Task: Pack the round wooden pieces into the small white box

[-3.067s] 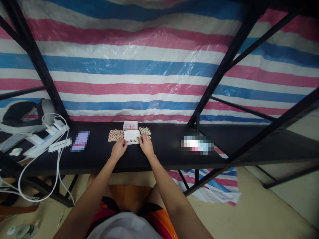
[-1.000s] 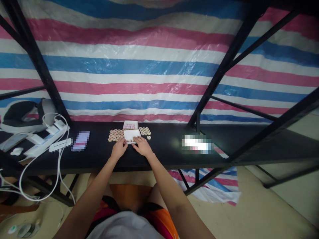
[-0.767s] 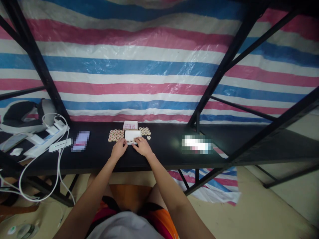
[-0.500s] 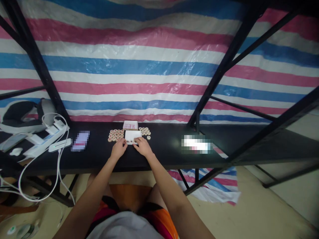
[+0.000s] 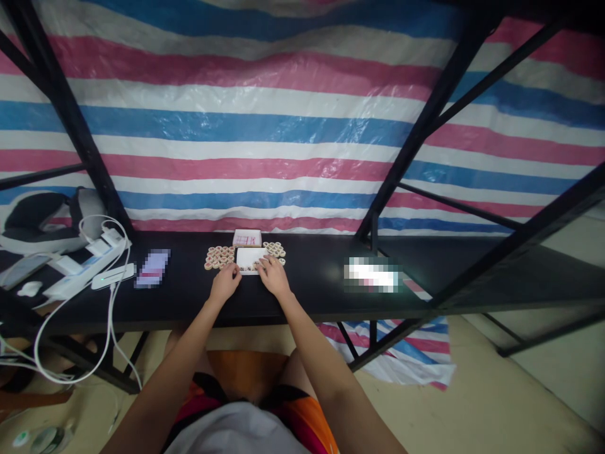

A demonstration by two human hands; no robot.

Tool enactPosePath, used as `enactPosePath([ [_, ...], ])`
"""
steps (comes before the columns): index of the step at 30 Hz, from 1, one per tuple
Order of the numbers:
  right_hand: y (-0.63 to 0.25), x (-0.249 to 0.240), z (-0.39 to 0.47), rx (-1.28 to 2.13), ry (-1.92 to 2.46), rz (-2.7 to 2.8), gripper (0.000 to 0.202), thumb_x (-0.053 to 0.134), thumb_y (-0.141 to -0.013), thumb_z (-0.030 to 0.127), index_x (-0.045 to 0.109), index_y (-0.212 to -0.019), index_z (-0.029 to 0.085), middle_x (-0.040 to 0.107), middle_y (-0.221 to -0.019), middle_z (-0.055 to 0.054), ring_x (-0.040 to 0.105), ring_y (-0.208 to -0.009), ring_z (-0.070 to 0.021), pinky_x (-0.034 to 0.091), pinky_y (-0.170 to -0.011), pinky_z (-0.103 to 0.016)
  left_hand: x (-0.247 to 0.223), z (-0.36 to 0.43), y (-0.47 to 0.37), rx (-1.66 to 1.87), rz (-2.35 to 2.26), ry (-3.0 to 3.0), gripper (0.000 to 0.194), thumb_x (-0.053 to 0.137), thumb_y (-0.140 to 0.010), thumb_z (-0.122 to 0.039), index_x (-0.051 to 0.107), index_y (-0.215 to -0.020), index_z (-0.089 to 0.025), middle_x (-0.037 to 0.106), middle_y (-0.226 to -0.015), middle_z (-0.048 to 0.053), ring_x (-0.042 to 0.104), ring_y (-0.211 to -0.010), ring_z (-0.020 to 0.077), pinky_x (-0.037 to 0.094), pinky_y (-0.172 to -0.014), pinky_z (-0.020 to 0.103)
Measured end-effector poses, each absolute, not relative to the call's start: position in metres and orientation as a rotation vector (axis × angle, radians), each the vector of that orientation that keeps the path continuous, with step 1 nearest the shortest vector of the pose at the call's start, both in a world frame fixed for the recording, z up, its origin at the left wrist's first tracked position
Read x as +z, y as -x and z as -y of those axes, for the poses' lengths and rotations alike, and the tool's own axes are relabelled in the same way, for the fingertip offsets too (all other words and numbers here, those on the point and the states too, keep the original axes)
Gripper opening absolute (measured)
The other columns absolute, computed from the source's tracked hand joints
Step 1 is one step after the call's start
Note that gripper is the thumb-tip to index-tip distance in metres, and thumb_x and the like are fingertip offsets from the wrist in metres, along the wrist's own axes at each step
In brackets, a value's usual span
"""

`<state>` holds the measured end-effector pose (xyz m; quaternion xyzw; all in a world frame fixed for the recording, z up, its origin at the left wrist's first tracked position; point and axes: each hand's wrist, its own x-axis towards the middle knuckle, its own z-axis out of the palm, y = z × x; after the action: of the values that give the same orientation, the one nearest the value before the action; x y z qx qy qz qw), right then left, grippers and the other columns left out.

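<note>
A small white box [image 5: 250, 257] lies on the black desk, with several small round pieces along its near side. My left hand [image 5: 226, 281] is closed at the box's near left corner, fingertips pressed at its edge; what it grips is too small to make out. My right hand [image 5: 274, 273] rests at the box's right side, fingers apart over the edge. Left of the box stand rows of round red-marked pieces [image 5: 220, 257]. To its right are round dark-marked pieces [image 5: 273, 246], partly covered by my right hand. Behind sits a second white box [image 5: 247, 238] with pink print.
A blurred phone [image 5: 152, 268] lies to the left, beside a white power strip [image 5: 85, 271] with looping cables. A grey and black neck pillow [image 5: 38, 221] is at far left. A bright blurred object [image 5: 372, 274] lies to the right. Black metal posts frame the desk.
My right hand has shifted slightly to the right, from over the box toward its right edge and the dark-marked pieces. My left hand has stayed at the left corner.
</note>
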<state>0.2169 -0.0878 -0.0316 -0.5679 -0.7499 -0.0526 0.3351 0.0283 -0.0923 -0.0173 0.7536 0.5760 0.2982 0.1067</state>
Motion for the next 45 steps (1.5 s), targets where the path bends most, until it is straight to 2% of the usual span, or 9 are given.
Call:
enactPosePath([
  [4, -0.222, -0.038, 0.082, -0.17, 1.676, 1.804, 0.039, 0.039, -0.087, 0.013, 0.057, -0.122, 0.013, 0.051, -0.129, -0.013, 0.039, -0.125, -0.0229, 0.03, -0.104, -0.036, -0.017, 0.093, -0.029, 0.859, -1.708, -2.214, 0.011, 0.047, -0.082, -0.023, 0.056, -0.086, -0.02, 0.06, -0.087, 0.002, 0.055, -0.074, 0.0139, 0.037, -0.064, 0.023],
  [14, -0.232, -0.045, 0.073, -0.037, 1.781, 1.678, 0.055, 0.035, -0.076, -0.003, 0.058, -0.123, 0.014, 0.054, -0.13, -0.008, 0.044, -0.122, -0.0189, 0.031, -0.103, -0.029, -0.02, 0.091, -0.028, 0.872, -1.711, -2.217, 0.01, 0.047, -0.082, -0.024, 0.056, -0.086, -0.021, 0.06, -0.088, 0.002, 0.055, -0.074, 0.0139, 0.036, -0.063, 0.023],
  [20, -0.23, -0.039, 0.077, 0.027, 1.84, 1.757, 0.049, 0.038, -0.079, 0.0, 0.063, -0.116, 0.018, 0.06, -0.123, -0.006, 0.046, -0.119, -0.0178, 0.032, -0.102, -0.028, -0.02, 0.091, -0.028, 0.869, -1.709, -2.221, 0.01, 0.047, -0.082, -0.024, 0.056, -0.085, -0.021, 0.061, -0.088, 0.002, 0.055, -0.075, 0.0138, 0.036, -0.063, 0.023],
  [27, -0.227, -0.035, 0.083, -0.055, 1.943, 1.635, 0.042, 0.043, -0.082, 0.009, 0.06, -0.119, 0.018, 0.05, -0.132, -0.011, 0.042, -0.12, -0.0225, 0.034, -0.099, -0.033, -0.017, 0.093, -0.029, 0.865, -1.713, -2.219, 0.01, 0.047, -0.081, -0.023, 0.056, -0.085, -0.021, 0.06, -0.087, 0.002, 0.055, -0.074, 0.0139, 0.036, -0.063, 0.023],
  [36, -0.226, -0.037, 0.084, -0.032, 1.972, 1.59, 0.033, 0.045, -0.083, 0.014, 0.062, -0.111, 0.017, 0.058, -0.113, -0.013, 0.05, -0.102, -0.0238, 0.04, -0.084, -0.034, -0.013, 0.096, -0.03, 0.846, -1.732, -2.201, 0.011, 0.046, -0.081, -0.022, 0.056, -0.086, -0.02, 0.06, -0.088, 0.002, 0.055, -0.074, 0.014, 0.036, -0.062, 0.023],
  [45, -0.226, -0.035, 0.086, -0.023, 2.025, 1.573, 0.03, 0.044, -0.084, 0.012, 0.061, -0.108, 0.019, 0.057, -0.111, -0.011, 0.053, -0.097, -0.0215, 0.039, -0.082, -0.032, -0.017, 0.093, -0.029, 0.865, -1.713, -2.203, 0.011, 0.047, -0.081, -0.022, 0.056, -0.086, -0.02, 0.06, -0.087, 0.002, 0.054, -0.073, 0.0136, 0.036, -0.063, 0.023],
])
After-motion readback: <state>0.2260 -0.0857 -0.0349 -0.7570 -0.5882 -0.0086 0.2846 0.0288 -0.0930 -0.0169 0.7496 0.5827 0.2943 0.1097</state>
